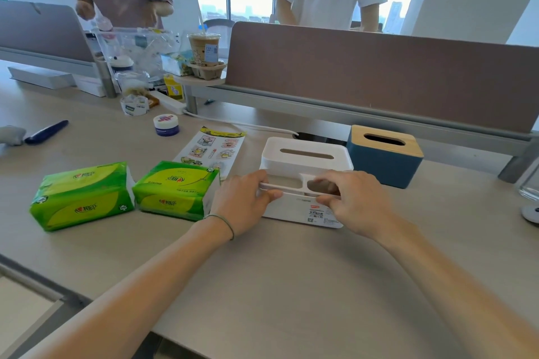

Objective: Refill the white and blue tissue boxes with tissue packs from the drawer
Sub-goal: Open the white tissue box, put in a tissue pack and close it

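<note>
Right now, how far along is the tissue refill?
Done: two green tissue packs lie on the desk, left of the boxes. In hand: the left hand and right hand grip the white tissue box at its near edge, apparently opening it. Left: no pack is in it yet, and the blue tissue box stands untouched behind.

Two bare forearms, no sleeves anywhere along their visible length. Left hand [245, 198] with a thin cord bracelet [224, 220] round the wrist (grey-green, a single strand, sitting just below the base of the hand). Right hand [354, 202] with nothing worn: no ring, no watch, no band at the wrist. No gloves on either hand. Short, unpainted nails on the fingers that show. Upper arms and the rest of the clothing out of the camera's view, so nothing to tell of a shirt.
</note>
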The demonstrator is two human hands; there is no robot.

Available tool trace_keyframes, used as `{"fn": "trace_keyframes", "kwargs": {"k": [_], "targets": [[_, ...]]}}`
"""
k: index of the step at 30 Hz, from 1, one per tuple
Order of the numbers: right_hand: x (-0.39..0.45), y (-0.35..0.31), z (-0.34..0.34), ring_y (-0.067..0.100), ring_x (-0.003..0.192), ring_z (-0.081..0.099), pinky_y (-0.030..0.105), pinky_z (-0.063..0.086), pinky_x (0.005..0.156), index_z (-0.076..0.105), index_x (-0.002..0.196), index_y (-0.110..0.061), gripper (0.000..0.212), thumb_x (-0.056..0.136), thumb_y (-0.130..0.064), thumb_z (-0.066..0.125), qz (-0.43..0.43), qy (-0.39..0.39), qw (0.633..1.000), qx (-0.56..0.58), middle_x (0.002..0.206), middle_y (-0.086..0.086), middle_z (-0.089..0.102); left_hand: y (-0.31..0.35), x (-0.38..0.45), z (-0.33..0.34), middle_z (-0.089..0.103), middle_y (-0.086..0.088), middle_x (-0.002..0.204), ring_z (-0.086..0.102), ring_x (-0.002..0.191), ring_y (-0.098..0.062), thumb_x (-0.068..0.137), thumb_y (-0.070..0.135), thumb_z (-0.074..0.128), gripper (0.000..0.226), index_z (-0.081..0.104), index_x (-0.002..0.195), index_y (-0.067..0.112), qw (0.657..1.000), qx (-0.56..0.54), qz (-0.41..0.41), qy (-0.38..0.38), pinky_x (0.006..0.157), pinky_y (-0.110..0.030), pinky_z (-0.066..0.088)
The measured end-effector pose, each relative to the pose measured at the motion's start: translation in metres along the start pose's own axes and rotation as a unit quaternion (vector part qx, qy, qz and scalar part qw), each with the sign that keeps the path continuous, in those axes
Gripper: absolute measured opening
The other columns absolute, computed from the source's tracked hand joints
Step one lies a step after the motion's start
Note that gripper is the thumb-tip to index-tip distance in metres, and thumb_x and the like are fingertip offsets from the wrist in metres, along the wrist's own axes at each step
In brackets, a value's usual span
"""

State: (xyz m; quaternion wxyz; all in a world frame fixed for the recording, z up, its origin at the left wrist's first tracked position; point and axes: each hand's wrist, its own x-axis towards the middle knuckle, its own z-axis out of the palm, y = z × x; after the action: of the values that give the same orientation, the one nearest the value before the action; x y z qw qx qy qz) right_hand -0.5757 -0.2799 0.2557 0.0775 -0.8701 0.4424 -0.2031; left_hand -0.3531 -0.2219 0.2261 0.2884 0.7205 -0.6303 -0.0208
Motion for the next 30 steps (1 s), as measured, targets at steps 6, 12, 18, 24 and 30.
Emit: {"fn": "trace_keyframes", "kwargs": {"k": [6, 12, 18, 24, 30], "targets": [[0.006, 0.005, 0.005, 0.018, 0.085, 0.067, 0.038, 0.059, 0.075, 0.073, 0.082, -0.024, 0.008, 0.088, -0.027, 0.071, -0.005, -0.021, 1.0, -0.019, 0.098, -0.005, 0.077, 0.007, -0.003, 0.002, 0.047, 0.009, 0.06, 0.045, 0.058, -0.009, 0.092, 0.051, 0.06, 0.03, 0.047, 0.084, 0.025, 0.999, -0.013, -0.033, 0.001, 0.049, -0.025, 0.03], [0.0, 0.01, 0.005, 0.01, 0.083, 0.065, 0.026, 0.056, 0.072, 0.081, 0.089, -0.022, 0.01, 0.09, -0.022, 0.071, -0.03, 0.033, 0.998, 0.041, 0.095, -0.008, 0.078, 0.007, -0.008, -0.004, 0.069, -0.003, 0.099, 0.06, 0.08, -0.023, 0.099, 0.042, 0.053, 0.02, 0.053, 0.089, 0.024, 1.0, -0.007, 0.013, -0.007, 0.058, -0.024, 0.036], [0.003, 0.011, -0.002, 0.002, 0.086, 0.056, 0.01, 0.04, 0.074, 0.081, 0.104, -0.019, 0.021, 0.089, -0.009, 0.07, -0.085, 0.106, 0.989, 0.058, 0.099, -0.01, 0.077, 0.009, 0.002, -0.015, 0.07, -0.002, 0.117, 0.067, 0.096, -0.025, 0.096, 0.037, 0.06, 0.015, 0.066, 0.091, 0.023, 0.997, -0.017, 0.055, 0.049, 0.084, -0.037, 0.054], [-0.002, 0.012, -0.016, 0.006, 0.079, 0.053, 0.021, 0.046, 0.07, 0.081, 0.102, -0.019, 0.023, 0.085, -0.006, 0.074, -0.123, 0.167, 0.977, 0.042, 0.083, -0.007, 0.073, 0.019, 0.001, -0.019, 0.066, 0.008, 0.131, 0.067, 0.098, -0.023, 0.095, 0.038, 0.06, 0.012, 0.065, 0.093, 0.028, 0.994, -0.041, 0.066, 0.075, 0.084, -0.035, 0.054], [-0.022, 0.032, -0.035, 0.006, 0.082, 0.051, 0.022, 0.044, 0.073, 0.08, 0.105, -0.019, 0.025, 0.085, -0.005, 0.073, -0.127, 0.201, 0.971, 0.018, 0.081, -0.02, 0.058, 0.053, -0.007, -0.015, 0.073, 0.002, 0.108, 0.064, 0.087, -0.02, 0.096, 0.029, 0.061, 0.016, 0.068, 0.105, 0.017, 0.99, -0.07, 0.086, 0.091, 0.071, -0.023, 0.042]]}}
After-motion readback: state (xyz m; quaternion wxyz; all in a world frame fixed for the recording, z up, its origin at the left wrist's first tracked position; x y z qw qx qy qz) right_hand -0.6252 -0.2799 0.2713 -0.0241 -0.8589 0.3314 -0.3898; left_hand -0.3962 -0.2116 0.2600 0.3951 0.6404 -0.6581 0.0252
